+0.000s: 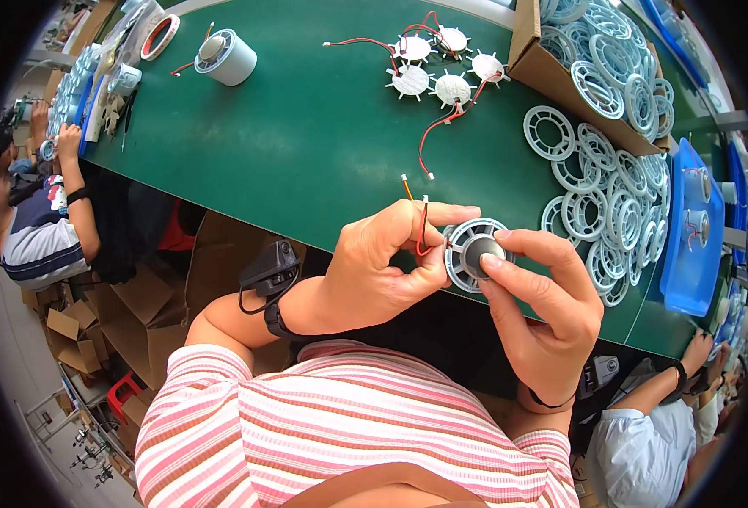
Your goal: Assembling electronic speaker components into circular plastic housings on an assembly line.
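In front of my body, over the near edge of the green table, both hands hold a light blue spoked ring (456, 269) with a dark grey, dome-topped round motor (476, 251) at its centre. My left hand (382, 262) is closed at the ring's left edge, its index finger stretched along the far rim. Thin red and dark wires (421, 241) with small white connectors rise beside its fingers. My right hand (552, 309) grips the ring's right side, thumb on the motor's dome and fingers at the rim. Where the wires join the part is hidden by my left fingers.
Loose light blue rings (615, 212) lie piled at the right, below a cardboard box (552, 80) full of them. A blue tray (687, 262) stands farther right. Several white discs with wires (453, 89) lie at the back; a light blue cylinder (234, 61) stands back left. Co-workers sit either side.
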{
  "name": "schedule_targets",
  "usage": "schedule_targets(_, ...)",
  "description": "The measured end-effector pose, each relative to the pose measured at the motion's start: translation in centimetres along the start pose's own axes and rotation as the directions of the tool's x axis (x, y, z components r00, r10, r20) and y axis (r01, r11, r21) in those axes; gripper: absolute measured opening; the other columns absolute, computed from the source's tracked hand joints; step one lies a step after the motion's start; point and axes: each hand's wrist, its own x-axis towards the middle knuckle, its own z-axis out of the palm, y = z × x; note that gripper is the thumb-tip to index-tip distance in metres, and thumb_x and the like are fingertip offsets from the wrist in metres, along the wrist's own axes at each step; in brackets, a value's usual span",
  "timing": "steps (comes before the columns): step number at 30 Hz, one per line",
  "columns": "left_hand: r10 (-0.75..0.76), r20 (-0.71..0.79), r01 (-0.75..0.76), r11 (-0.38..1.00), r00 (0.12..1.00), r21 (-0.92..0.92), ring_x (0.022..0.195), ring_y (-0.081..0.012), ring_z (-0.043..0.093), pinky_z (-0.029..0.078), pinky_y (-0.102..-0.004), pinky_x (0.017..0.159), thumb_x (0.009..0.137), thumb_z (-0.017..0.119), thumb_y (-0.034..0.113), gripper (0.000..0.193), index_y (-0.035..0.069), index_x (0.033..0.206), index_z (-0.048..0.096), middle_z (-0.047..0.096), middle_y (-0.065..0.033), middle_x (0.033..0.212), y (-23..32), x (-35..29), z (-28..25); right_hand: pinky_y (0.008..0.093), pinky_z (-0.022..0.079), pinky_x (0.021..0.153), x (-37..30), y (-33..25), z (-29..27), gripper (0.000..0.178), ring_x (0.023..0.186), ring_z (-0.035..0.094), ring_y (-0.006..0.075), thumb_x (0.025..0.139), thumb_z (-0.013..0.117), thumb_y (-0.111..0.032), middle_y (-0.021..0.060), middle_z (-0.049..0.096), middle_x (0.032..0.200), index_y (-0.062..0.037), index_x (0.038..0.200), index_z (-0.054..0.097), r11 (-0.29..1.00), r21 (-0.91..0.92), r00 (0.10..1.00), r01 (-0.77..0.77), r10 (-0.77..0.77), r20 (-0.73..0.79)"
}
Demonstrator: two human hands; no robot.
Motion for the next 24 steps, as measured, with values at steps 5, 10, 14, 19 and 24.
schedule_targets(5, -0.035, 0.009, 0.035, 0.999, 0.999, -0.025, 0.100, -0.0205, 0.071, 0.062, -0.0294, 0.079, 0.093, 0.060, -0.009, 0.011, -0.003, 0.095, 0.050, 0.065, -0.0275, 0.127, 0.1, -0.1, 0.1, 0.0369, 0.054, 0.086, -0.4, -0.2, -0.5, 0.034, 0.105, 0.066, 0.0305, 0.071, 0.082, 0.006, 0.0145, 0.068, 0.115, -0.0070, 0.103, 0.078, 0.966, -0.242, 0.994, 0.092, -0.074, 0.085)
schedule_targets(10, -0.110, 0.092, 0.122, 0.982, 0.990, -0.147, 0.104, -0.0181, 0.069, 0.060, -0.0285, 0.083, 0.093, 0.062, -0.005, 0.016, -0.004, 0.106, 0.053, 0.057, -0.0278, 0.137, 0.0, -0.1, -1.0, 0.0398, 0.053, 0.093, -0.8, -0.5, -0.4, 0.040, 0.114, 0.063, 0.0342, 0.073, 0.082, 0.005, 0.0190, 0.064, 0.126, -0.0077, 0.110, 0.074, 0.902, -0.406, 0.985, 0.147, -0.096, 0.143)
schedule_targets(14, -0.222, -0.126, 0.190, 0.955, 0.967, -0.227, 0.091, -0.0120, 0.069, 0.056, -0.0249, 0.070, 0.084, 0.075, 0.000, 0.032, -0.001, 0.113, 0.062, 0.059, -0.0176, 0.136, 3.1, 0.7, -2.5, 0.0425, 0.053, 0.097, -2.1, 3.2, 2.7, 0.049, 0.119, 0.062, 0.0369, 0.076, 0.080, 0.006, 0.0239, 0.057, 0.136, -0.0092, 0.120, 0.068, 0.996, 0.019, 0.996, 0.092, -0.092, -0.016)
schedule_targets(19, 0.268, 0.002, -0.248, 0.892, 0.964, 0.379, 0.092, -0.0159, 0.069, 0.056, -0.0278, 0.071, 0.082, 0.080, 0.006, 0.051, 0.003, 0.129, 0.061, 0.053, -0.0168, 0.140, 4.2, -0.1, -2.8, 0.0449, 0.053, 0.095, -2.2, 3.6, 4.7, 0.054, 0.118, 0.060, 0.0399, 0.077, 0.075, 0.010, 0.0250, 0.056, 0.136, -0.0072, 0.128, 0.066, 0.962, 0.140, 0.967, 0.234, -0.216, -0.135)
schedule_targets(24, 0.231, 0.142, -0.271, 0.802, 0.962, 0.532, 0.097, -0.0261, 0.065, 0.056, -0.0325, 0.076, 0.077, 0.085, 0.007, 0.065, 0.003, 0.136, 0.059, 0.057, -0.0165, 0.132, 2.2, 0.6, -3.3, 0.0414, 0.053, 0.097, -0.8, 1.8, 5.2, 0.049, 0.119, 0.061, 0.0376, 0.082, 0.069, 0.010, 0.0231, 0.055, 0.138, -0.0043, 0.128, 0.062, 0.976, 0.168, 0.987, 0.141, -0.125, -0.105)
